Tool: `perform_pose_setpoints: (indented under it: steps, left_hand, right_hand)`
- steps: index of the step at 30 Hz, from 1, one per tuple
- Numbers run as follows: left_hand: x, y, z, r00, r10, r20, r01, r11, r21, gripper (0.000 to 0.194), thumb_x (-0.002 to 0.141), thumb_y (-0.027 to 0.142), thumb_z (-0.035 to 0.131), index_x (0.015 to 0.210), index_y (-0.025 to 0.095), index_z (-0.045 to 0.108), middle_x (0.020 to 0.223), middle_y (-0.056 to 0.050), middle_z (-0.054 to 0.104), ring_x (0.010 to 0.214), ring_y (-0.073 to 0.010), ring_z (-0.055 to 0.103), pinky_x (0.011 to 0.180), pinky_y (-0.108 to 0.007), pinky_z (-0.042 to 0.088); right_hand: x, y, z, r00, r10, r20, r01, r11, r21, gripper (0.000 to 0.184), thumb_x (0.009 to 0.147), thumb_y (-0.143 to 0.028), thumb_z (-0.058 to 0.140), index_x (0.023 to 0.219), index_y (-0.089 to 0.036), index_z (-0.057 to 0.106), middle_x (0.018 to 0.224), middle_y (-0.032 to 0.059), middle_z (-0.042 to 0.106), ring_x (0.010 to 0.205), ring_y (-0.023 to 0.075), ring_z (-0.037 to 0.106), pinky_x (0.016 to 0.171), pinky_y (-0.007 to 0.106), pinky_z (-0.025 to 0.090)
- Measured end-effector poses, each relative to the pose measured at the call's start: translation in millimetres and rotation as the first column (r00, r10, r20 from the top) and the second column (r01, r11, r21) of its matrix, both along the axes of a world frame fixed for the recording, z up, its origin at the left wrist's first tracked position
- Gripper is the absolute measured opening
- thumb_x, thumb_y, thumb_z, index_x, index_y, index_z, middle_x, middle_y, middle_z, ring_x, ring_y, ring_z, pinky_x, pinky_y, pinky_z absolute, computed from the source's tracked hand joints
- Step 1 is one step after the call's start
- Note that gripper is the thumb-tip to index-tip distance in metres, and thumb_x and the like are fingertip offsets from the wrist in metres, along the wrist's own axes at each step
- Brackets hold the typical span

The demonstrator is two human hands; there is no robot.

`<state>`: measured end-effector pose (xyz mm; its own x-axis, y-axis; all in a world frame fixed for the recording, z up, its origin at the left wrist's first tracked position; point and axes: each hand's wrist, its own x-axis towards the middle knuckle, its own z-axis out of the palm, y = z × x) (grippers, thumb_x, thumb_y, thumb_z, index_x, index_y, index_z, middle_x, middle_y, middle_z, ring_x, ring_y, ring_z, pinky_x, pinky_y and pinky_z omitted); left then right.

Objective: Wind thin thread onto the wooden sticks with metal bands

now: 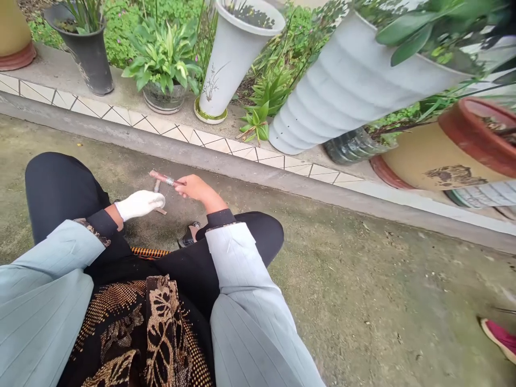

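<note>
Left hand (139,204): we keep it gloved, curled loosely over a stick (159,199) on the ground; grip unclear.
Right hand (194,187): bare, closed on the tool (164,178).
Progress: we judge it early.

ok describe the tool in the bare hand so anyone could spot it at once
Start at the tiled ledge lined with flower pots, then drop to the concrete ground in front of the seated person's knees. There the bare right hand grips a thin reddish-brown tool with a shiny metal band, lying beside the white-gloved left hand. It is the only slim rusty stick there.
</note>
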<state>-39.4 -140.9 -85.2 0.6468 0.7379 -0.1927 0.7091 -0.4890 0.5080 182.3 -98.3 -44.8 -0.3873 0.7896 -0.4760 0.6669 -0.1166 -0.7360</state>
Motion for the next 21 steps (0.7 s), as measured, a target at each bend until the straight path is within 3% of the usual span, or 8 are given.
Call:
perform_pose_setpoints:
  steps: [3,6,8,10,11,12,16,21]
  left_hand:
    - [-3,1,-3.8,0.996,-0.036,-0.084,0.048,0.989,0.142,0.038,0.097,0.035,0.034,0.09,0.019,0.067,0.085,-0.005,0.07,0.077,-0.0181,0.063,0.068,-0.024,0.042]
    - [-5,8,-3.2,0.986,-0.137,-0.09,0.151,0.974,0.167,0.032,0.095,0.032,0.04,0.086,0.019,0.068,0.077,-0.004,0.069,0.069,-0.0161,0.061,0.063,-0.023,0.039]
    - [-7,15,3.1,0.98,-0.197,-0.015,0.197,0.975,0.104,0.03,0.094,0.031,0.042,0.084,0.018,0.067,0.075,-0.003,0.068,0.067,-0.0148,0.059,0.064,-0.022,0.039]
    - [-11,22,13.1,0.965,-0.22,0.146,0.223,0.975,-0.003,0.031,0.094,0.032,0.041,0.084,0.017,0.066,0.079,-0.003,0.068,0.07,-0.0139,0.059,0.068,-0.021,0.042]
    - [-13,26,18.6,0.952,-0.199,0.232,0.217,0.975,-0.055,0.031,0.094,0.034,0.042,0.086,0.016,0.066,0.082,-0.003,0.068,0.072,-0.0138,0.059,0.069,-0.021,0.043]
    - [-15,30,23.8,0.939,-0.157,0.306,0.196,0.975,-0.1,0.032,0.094,0.037,0.043,0.09,0.015,0.066,0.083,-0.003,0.068,0.073,-0.0138,0.059,0.07,-0.021,0.044]
    - [-23,43,35.2,0.935,-0.034,0.353,0.094,0.984,-0.154,0.036,0.092,0.041,0.044,0.092,0.012,0.065,0.078,-0.004,0.067,0.069,-0.0132,0.056,0.066,-0.021,0.043]
    - [-21,57,22.9,0.98,-0.16,0.115,0.171,0.98,-0.102,0.032,0.094,0.034,0.041,0.084,0.016,0.065,0.081,-0.001,0.068,0.07,-0.0118,0.057,0.066,-0.019,0.04]
  right_hand:
    - [-8,0,-1.9,0.951,0.158,0.267,-0.179,0.982,0.057,0.02,0.087,-0.022,0.058,0.099,-0.014,0.071,0.072,0.004,0.066,0.061,0.0104,0.056,0.058,0.022,0.037]
    - [-12,-2,0.3,0.86,0.387,0.332,-0.358,0.922,-0.147,0.015,0.081,-0.015,0.062,0.091,-0.012,0.074,0.067,0.0046,0.066,0.06,0.0116,0.057,0.058,0.023,0.038]
    - [-9,-3,4.0,0.834,0.516,0.197,-0.458,0.846,-0.274,0.016,0.077,-0.014,0.066,0.091,-0.014,0.074,0.066,0.0008,0.065,0.057,0.0093,0.055,0.056,0.021,0.039]
    - [-2,-3,10.0,0.807,0.575,-0.131,-0.582,0.74,-0.337,0.025,0.078,-0.018,0.065,0.102,-0.014,0.072,0.069,-0.0013,0.063,0.057,0.0075,0.053,0.055,0.02,0.039]
    - [3,-3,13.3,0.796,0.542,-0.269,-0.605,0.737,-0.303,0.029,0.078,-0.022,0.066,0.106,-0.013,0.07,0.072,-0.0011,0.063,0.059,0.0075,0.053,0.056,0.02,0.04]
    - [8,-4,16.3,0.792,0.486,-0.369,-0.587,0.773,-0.242,0.033,0.077,-0.027,0.068,0.105,-0.011,0.07,0.072,-0.001,0.062,0.059,0.0076,0.053,0.057,0.021,0.041]
    - [21,-6,16.8,0.74,0.106,-0.665,-0.239,0.965,-0.112,0.036,0.075,-0.038,0.072,0.097,-0.01,0.067,0.067,-0.0018,0.056,0.057,0.007,0.046,0.055,0.022,0.037]
    - [13,-1,-8.8,0.685,-0.182,-0.705,0.046,0.977,-0.207,0.039,0.07,-0.042,0.074,0.093,-0.012,0.064,0.064,-0.0029,0.054,0.052,0.0067,0.044,0.05,0.022,0.032]
